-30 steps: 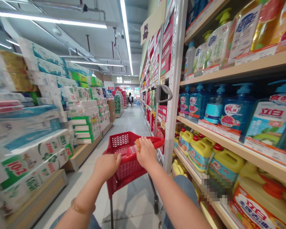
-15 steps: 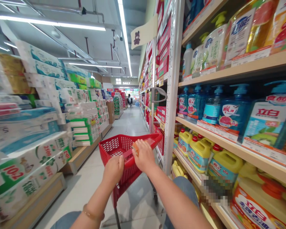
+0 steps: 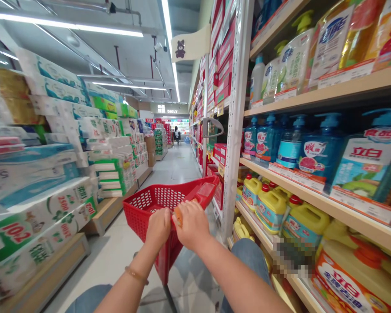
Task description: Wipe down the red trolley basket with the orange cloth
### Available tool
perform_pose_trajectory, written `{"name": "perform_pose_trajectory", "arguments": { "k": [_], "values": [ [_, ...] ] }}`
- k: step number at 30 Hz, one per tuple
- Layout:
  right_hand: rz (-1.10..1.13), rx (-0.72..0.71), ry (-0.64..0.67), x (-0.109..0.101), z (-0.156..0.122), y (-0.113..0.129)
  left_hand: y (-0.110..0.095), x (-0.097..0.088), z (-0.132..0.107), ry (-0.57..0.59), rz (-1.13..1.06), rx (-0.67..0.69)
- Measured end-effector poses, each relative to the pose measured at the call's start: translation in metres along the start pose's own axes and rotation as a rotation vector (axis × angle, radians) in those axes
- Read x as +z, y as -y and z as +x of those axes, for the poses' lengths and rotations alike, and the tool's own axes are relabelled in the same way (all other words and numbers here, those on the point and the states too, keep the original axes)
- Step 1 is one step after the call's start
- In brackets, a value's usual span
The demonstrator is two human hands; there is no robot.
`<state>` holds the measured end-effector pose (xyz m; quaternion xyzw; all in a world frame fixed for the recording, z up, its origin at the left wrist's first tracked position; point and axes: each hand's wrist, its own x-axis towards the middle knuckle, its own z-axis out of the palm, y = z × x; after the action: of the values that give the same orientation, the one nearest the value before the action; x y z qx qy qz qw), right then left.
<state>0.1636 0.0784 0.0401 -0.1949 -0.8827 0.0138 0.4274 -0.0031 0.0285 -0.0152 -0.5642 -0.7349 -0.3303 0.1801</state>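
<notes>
Both my hands grip the red handle of a red wheeled shopping basket with a mesh wall. My left hand closes around the handle, and a thin bracelet circles that wrist. My right hand holds the handle just beside it, with a small orange item showing between my hands. The basket's inside is mostly hidden by its angle and my hands. The basket's lower end and wheels are largely out of view.
Shelves on the right hold blue pump bottles and yellow jugs. Stacked tissue packs line the left on low wooden platforms. A tiled aisle runs ahead to a seated person far away.
The basket has swung, its far end turning left, and it tilts more. My hands have drawn closer together. The shelves have shifted slightly as my view moves along the aisle.
</notes>
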Motion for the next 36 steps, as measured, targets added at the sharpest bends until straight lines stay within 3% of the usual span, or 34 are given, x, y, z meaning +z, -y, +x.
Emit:
{"name": "perform_pose_trajectory", "arguments": {
  "k": [3, 7, 10, 13, 15, 19, 24, 28, 32, 36],
  "values": [
    [0.019, -0.064, 0.045, -0.011, -0.002, -0.011, 0.008, -0.001, 0.005, 0.089, 0.009, -0.021],
    [-0.042, 0.050, -0.020, -0.015, 0.002, -0.025, 0.021, 0.003, 0.003, 0.085, 0.073, -0.084],
    [-0.132, 0.129, -0.003, -0.003, 0.003, -0.009, 0.017, 0.010, 0.000, 0.099, 0.209, -0.054],
    [-0.158, 0.024, 0.050, 0.009, -0.004, 0.009, 0.014, 0.010, -0.001, 0.183, 0.179, -0.018],
    [-0.135, -0.056, 0.055, 0.011, -0.009, 0.010, 0.020, 0.008, 0.000, 0.224, 0.112, -0.025],
    [-0.099, -0.002, 0.016, 0.009, -0.011, -0.010, 0.034, 0.017, -0.001, 0.215, 0.115, -0.094],
    [-0.229, 0.112, 0.047, 0.022, -0.006, -0.022, 0.026, 0.040, -0.005, 0.183, 0.119, -0.117],
    [-0.223, -0.002, 0.090, 0.025, -0.003, -0.041, 0.044, 0.036, -0.011, 0.242, 0.018, -0.031],
    [-0.232, 0.075, 0.023, 0.023, 0.002, -0.063, 0.067, 0.029, -0.015, 0.287, 0.091, -0.093],
    [-0.225, 0.091, -0.009, 0.045, -0.002, -0.059, 0.063, 0.033, -0.016, 0.307, 0.176, -0.131]
  ]
}}
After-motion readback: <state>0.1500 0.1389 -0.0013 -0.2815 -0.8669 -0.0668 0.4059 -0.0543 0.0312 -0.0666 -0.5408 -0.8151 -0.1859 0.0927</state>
